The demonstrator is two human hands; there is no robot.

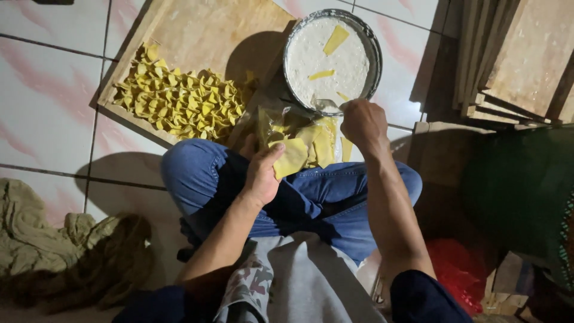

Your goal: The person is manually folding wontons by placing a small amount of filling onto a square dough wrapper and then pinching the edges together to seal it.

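I sit cross-legged on a tiled floor in blue jeans. My left hand [262, 170] holds a flat yellow dough wrapper [291, 157] over my lap. My right hand [363, 121] is closed around a metal spoon [326, 105] whose tip rests at the near rim of a round metal bowl [372, 43] of white filling. A few yellow wrapper scraps lie on the filling. A clear plastic bag with more yellow wrappers [315, 139] sits between my hands on my legs.
A wooden board [221, 30] at upper left carries several folded yellow dumplings [179, 98]. Stacked wooden boards [514, 54] stand at upper right. A crumpled brownish cloth [54, 251] lies at lower left, a red bag [457, 269] at lower right.
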